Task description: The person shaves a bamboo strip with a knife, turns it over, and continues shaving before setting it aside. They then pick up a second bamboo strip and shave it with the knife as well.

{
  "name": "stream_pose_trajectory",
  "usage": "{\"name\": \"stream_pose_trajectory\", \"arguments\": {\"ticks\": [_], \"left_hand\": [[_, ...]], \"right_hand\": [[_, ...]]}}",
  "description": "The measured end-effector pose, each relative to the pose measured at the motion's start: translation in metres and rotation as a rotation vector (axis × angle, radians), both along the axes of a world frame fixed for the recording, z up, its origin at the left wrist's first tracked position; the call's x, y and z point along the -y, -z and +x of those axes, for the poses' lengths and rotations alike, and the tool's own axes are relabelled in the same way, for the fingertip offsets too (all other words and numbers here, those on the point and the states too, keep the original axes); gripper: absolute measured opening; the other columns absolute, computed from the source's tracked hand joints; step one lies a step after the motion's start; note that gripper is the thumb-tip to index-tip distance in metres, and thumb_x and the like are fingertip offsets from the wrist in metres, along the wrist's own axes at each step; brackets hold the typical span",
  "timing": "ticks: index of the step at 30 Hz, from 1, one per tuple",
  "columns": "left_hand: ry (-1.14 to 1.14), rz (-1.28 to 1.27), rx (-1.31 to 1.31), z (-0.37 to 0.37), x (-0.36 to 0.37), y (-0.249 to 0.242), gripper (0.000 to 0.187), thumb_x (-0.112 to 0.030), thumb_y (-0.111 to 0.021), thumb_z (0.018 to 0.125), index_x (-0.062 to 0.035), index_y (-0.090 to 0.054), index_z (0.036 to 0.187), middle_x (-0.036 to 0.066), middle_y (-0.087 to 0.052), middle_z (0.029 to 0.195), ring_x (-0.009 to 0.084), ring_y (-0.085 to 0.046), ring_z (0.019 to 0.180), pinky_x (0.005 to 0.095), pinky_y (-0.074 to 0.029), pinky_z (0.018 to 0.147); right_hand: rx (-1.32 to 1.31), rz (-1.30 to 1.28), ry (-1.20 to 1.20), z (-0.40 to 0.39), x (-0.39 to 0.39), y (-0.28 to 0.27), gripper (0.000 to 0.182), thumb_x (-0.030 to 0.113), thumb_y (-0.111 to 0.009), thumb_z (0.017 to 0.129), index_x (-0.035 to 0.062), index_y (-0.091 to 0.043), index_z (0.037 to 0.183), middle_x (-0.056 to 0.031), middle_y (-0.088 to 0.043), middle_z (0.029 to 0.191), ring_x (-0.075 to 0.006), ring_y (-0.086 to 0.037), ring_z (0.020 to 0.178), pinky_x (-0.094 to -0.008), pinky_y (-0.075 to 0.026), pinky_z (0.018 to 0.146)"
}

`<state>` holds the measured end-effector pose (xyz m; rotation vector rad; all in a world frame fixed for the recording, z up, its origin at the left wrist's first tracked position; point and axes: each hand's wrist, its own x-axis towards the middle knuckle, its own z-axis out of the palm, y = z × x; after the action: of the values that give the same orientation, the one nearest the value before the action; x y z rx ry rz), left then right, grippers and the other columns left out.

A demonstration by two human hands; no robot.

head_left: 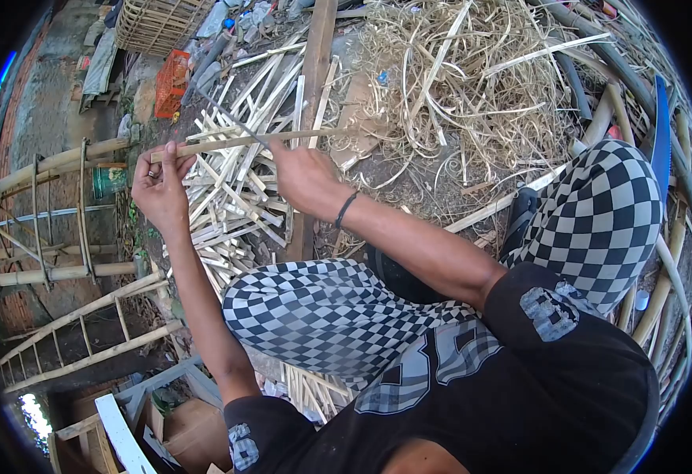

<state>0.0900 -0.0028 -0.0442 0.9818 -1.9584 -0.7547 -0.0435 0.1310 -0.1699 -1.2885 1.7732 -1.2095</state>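
Observation:
My left hand (160, 188) pinches one end of a thin bamboo strip (227, 144) between thumb and fingers. The strip runs rightward past the fingertips of my right hand (308, 180). My right hand is closed around what looks like a knife (234, 118); its narrow, dark blade slants up and left, crossing the strip close to my fingers. The handle is hidden in my fist. Below both hands lies a loose heap of split bamboo strips (231, 193).
A wooden plank (314, 71) lies between the strips and a pile of curly shavings (472, 95). An orange crate (172, 83) and a woven basket (156, 24) stand at upper left. Bamboo ladders (85, 347) are at left. A blue saw blade (661, 142) is beside my knee.

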Motion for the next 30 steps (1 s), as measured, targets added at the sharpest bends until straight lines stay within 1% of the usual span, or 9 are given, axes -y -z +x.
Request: {"name": "stream_pose_trajectory", "arguments": {"ticks": [3,6,9,10,15,20,23,27,30], "left_hand": [[0.038,-0.044,0.018,-0.002,-0.006,0.001,0.015,-0.006,-0.065,0.096,0.0076,-0.060,0.098,0.020,-0.071,0.093,0.0226,-0.072,0.081,0.0319,-0.065,0.072],[0.013,-0.030,0.000,0.003,-0.005,0.002,0.014,-0.006,-0.065,0.096,0.0072,-0.059,0.098,0.020,-0.070,0.093,0.0226,-0.072,0.081,0.0323,-0.065,0.071],[-0.012,0.001,0.009,-0.001,0.002,0.001,0.015,-0.006,-0.064,0.096,0.0077,-0.058,0.098,0.021,-0.070,0.093,0.0237,-0.073,0.079,0.0326,-0.065,0.071],[-0.017,-0.012,0.008,0.006,0.009,0.002,0.015,-0.006,-0.064,0.096,0.0080,-0.058,0.099,0.021,-0.070,0.092,0.0240,-0.073,0.079,0.0329,-0.065,0.071],[0.001,-0.012,-0.004,0.006,0.005,-0.004,0.017,-0.007,-0.064,0.097,0.0083,-0.058,0.100,0.023,-0.070,0.094,0.0254,-0.073,0.080,0.0336,-0.065,0.073],[-0.001,0.003,0.008,0.016,0.007,0.000,0.017,-0.008,-0.064,0.097,0.0073,-0.058,0.100,0.023,-0.070,0.095,0.0251,-0.073,0.081,0.0335,-0.065,0.073],[0.012,0.040,0.015,0.011,0.015,0.003,0.022,-0.013,-0.066,0.096,0.0060,-0.057,0.101,0.023,-0.069,0.098,0.0262,-0.072,0.085,0.0359,-0.065,0.077],[-0.057,0.027,-0.026,0.019,0.026,0.003,0.020,-0.011,-0.066,0.096,0.0064,-0.057,0.100,0.024,-0.070,0.095,0.0262,-0.073,0.081,0.0347,-0.065,0.076],[-0.058,0.026,-0.033,0.025,0.030,0.003,0.022,-0.013,-0.066,0.096,0.0065,-0.057,0.101,0.025,-0.069,0.098,0.0269,-0.073,0.082,0.0358,-0.066,0.074]], "right_hand": [[-0.067,-0.047,0.061,0.010,0.019,0.040,0.045,-0.002,-0.052,0.081,-0.0016,-0.049,0.126,-0.0243,-0.068,0.076,-0.0440,-0.069,0.076,-0.0535,-0.055,0.068],[-0.037,0.252,0.095,-0.020,0.018,0.113,0.039,0.000,-0.049,0.086,-0.0009,-0.048,0.124,-0.0277,-0.069,0.086,-0.0424,-0.070,0.086,-0.0528,-0.055,0.073],[-0.054,0.268,0.108,-0.010,0.013,0.105,0.034,0.002,-0.056,0.084,-0.0058,-0.053,0.117,-0.0263,-0.070,0.090,-0.0423,-0.070,0.089,-0.0526,-0.056,0.077],[0.023,0.250,0.052,-0.009,0.012,0.078,0.034,0.001,-0.052,0.085,-0.0071,-0.052,0.118,-0.0281,-0.069,0.088,-0.0442,-0.069,0.089,-0.0531,-0.055,0.077],[-0.050,-0.020,-0.035,0.005,0.011,0.027,0.041,0.000,-0.049,0.083,0.0028,-0.049,0.124,-0.0276,-0.066,0.078,-0.0462,-0.068,0.079,-0.0576,-0.051,0.072],[0.038,0.406,0.095,-0.036,0.027,0.178,0.036,0.005,-0.053,0.086,0.0010,-0.055,0.122,-0.0258,-0.070,0.091,-0.0434,-0.069,0.088,-0.0524,-0.055,0.077],[-0.117,0.353,0.131,-0.020,0.026,0.162,0.044,0.001,-0.050,0.087,0.0027,-0.050,0.131,-0.0252,-0.070,0.093,-0.0412,-0.070,0.088,-0.0507,-0.055,0.081],[-0.072,0.093,0.004,-0.003,0.030,0.083,0.034,0.003,-0.050,0.086,0.0015,-0.051,0.120,-0.0271,-0.068,0.083,-0.0466,-0.068,0.080,-0.0576,-0.053,0.074],[-0.066,0.122,0.072,0.002,0.021,0.113,0.036,0.003,-0.051,0.085,-0.0001,-0.052,0.121,-0.0256,-0.069,0.080,-0.0446,-0.070,0.081,-0.0544,-0.055,0.077]]}}
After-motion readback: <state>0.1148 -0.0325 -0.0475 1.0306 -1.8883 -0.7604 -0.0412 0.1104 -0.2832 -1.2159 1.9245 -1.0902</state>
